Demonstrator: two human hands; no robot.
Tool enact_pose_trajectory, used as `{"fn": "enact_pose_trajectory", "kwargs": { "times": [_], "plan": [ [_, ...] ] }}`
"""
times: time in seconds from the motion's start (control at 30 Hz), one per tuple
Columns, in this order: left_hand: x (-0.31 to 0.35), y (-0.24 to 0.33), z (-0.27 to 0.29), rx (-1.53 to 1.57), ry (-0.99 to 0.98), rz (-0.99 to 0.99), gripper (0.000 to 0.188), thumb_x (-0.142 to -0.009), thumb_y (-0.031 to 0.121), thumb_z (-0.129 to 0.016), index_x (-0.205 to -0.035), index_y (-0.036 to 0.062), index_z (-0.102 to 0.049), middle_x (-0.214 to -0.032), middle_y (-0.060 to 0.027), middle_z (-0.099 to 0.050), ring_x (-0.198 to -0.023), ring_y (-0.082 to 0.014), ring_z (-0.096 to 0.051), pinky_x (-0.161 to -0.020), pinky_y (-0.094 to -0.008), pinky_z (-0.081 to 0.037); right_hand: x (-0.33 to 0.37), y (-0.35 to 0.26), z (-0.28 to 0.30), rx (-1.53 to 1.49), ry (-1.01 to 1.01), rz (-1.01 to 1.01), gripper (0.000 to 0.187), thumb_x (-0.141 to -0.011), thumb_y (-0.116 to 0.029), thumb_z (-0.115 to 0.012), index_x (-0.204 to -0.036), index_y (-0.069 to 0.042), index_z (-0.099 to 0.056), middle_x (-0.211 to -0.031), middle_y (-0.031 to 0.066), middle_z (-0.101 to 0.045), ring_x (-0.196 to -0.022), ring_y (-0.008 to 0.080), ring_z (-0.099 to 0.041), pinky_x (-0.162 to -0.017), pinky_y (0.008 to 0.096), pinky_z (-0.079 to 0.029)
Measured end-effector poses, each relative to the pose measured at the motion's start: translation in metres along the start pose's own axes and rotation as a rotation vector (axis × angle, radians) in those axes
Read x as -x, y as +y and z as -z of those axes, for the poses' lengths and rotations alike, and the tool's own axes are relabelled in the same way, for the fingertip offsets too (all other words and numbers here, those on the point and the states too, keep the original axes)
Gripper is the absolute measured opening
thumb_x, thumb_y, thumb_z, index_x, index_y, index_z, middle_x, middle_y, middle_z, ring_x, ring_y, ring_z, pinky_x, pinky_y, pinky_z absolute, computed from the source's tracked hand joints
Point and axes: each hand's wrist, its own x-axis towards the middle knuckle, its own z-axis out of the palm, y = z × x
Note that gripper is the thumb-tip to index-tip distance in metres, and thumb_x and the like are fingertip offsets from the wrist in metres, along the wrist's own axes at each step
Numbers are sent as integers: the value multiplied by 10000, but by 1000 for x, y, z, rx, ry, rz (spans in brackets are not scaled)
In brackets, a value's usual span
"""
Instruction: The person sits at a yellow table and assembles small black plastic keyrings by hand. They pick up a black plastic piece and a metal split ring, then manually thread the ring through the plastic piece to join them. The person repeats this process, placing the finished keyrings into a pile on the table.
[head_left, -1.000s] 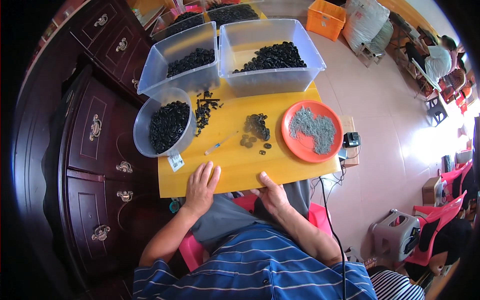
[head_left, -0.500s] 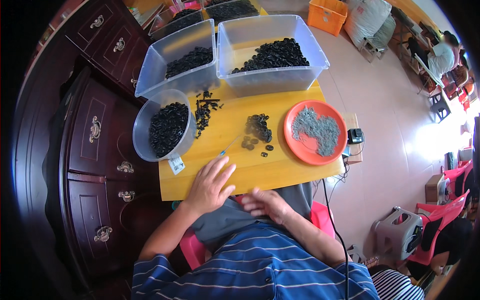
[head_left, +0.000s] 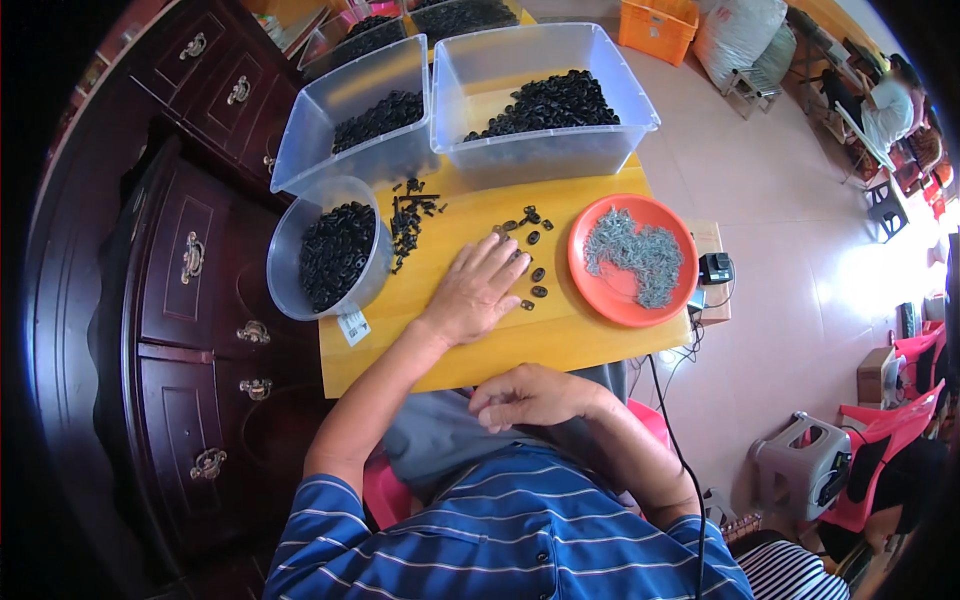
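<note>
My left hand (head_left: 475, 292) lies open and flat on the yellow table (head_left: 375, 365), its fingertips over a few small black oval pieces with holes. More of these loose black pieces (head_left: 538, 274) are spread just right of the fingers. Over my lap, by the table's front edge, my right hand (head_left: 532, 396) is loosely closed, fingers curled inward. The inside of its grip is hidden. An orange-red plate (head_left: 588, 290) with a heap of thin grey metal bits (head_left: 655, 262) stands to the right.
A round clear tub (head_left: 283, 285) of black pieces stands at the left, beside scattered black bits (head_left: 405, 228). Two large clear bins (head_left: 540, 150) (head_left: 385, 165) hold more at the back. A dark cable (head_left: 665, 420) hangs past the right corner; dark drawers (head_left: 190, 255) border the left.
My left hand has moved forward and right onto the black pieces, which now lie spread apart. A thin blue-handled tool is now covered. My right hand has curled its fingers.
</note>
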Motion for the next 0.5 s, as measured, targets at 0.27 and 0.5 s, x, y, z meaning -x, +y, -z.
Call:
{"fn": "enact_pose_trajectory", "kwargs": {
  "times": [0.27,0.5],
  "plan": [
    [71,3,61,192,361,208,320,-884,7,-700,-1202,41,-687,-1155,-164,-688,-1028,-338,-690,-870,-392,-554,-11,31,-13,-135,256,-20,249,-966,-188,-716,-1140,-10,-708,-841,33,-707,-767,93,-642,-698,255,-520],
    [176,-10,84,130,291,742,208,-825,18,-762,-1029,33,-722,-915,-127,-702,-737,-310,-695,-650,-359,-561,-9,22,-16,-164,256,-24,236,-967,-167,-729,-1130,2,-705,-825,14,-692,-748,73,-604,-692,250,-499]
  ]
}}
